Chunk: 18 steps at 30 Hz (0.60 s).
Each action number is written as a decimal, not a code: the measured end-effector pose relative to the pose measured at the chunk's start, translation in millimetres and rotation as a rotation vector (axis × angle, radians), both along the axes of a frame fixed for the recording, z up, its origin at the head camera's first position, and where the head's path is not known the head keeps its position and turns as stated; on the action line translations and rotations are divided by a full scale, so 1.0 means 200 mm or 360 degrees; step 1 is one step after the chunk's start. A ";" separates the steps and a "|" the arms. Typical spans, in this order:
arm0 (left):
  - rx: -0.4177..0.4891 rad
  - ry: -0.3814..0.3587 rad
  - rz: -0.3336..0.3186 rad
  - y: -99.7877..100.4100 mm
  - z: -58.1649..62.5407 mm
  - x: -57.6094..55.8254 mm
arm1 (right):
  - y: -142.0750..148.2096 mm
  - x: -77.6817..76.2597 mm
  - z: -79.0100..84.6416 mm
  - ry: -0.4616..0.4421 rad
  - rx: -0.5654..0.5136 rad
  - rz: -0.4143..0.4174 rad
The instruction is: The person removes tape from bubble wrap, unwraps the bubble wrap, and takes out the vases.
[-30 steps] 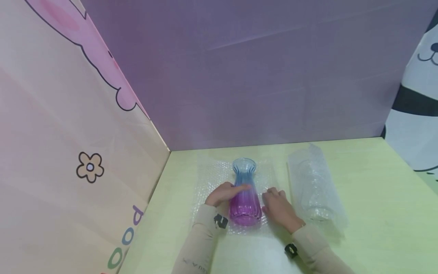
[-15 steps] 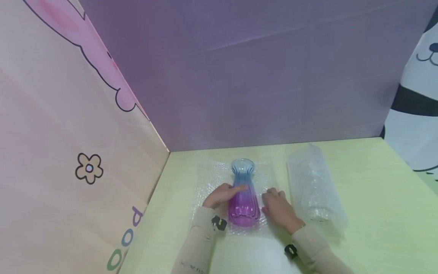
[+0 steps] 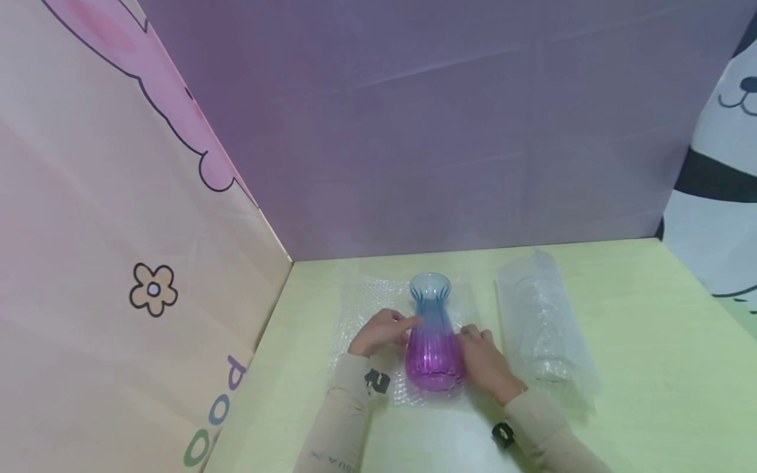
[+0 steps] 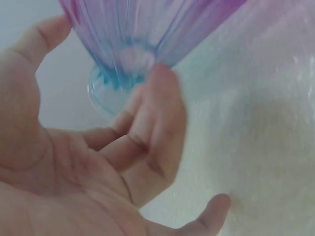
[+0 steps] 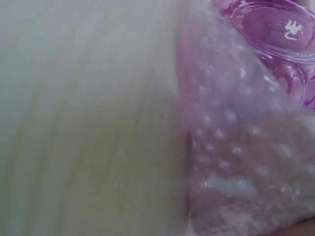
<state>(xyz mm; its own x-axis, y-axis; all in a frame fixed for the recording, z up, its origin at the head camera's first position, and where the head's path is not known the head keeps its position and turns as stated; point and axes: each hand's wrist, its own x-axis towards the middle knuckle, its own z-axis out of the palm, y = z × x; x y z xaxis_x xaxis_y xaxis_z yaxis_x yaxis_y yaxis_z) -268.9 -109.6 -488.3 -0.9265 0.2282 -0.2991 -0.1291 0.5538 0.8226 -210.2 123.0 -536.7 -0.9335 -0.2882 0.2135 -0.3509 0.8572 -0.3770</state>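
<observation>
"What's in the head view?"
"The vase (image 3: 436, 355) lies on bubble wrap (image 3: 367, 302) on the bench (image 3: 437, 443), mouth far, base near, between the left grip (image 3: 381, 332) and right grip (image 3: 485, 361)."
"Left wrist view?"
"Fingers apart, loosely bent, clamped on nothing; thumb by the glass. I'd use it as a light stop against rolling left."
"Right wrist view?"
"Wrap rises beside the base. Fingers are mostly hidden, so I can't tell whether they pinch. Best draw the wrap snug, never pressing hard."
</observation>
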 end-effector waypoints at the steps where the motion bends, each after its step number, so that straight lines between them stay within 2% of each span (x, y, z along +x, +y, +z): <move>1: -0.0013 -0.0007 -0.0008 0.01 0.00 0.00 | 0.00 0.00 0.00 0.0027 -0.0002 0.0003; 7: -0.0079 -0.0049 -0.0056 0.06 0.01 0.03 | 0.00 -0.01 -0.06 0.0127 -0.0027 0.0012; 12: -0.0087 -0.0066 -0.0108 0.11 0.02 0.05 | 0.00 -0.02 -0.08 0.0094 -0.0001 0.0004; 18: 0.0069 -0.0180 -0.0146 0.13 0.01 0.06 | 0.00 0.00 -0.01 0.0057 0.0010 -0.0004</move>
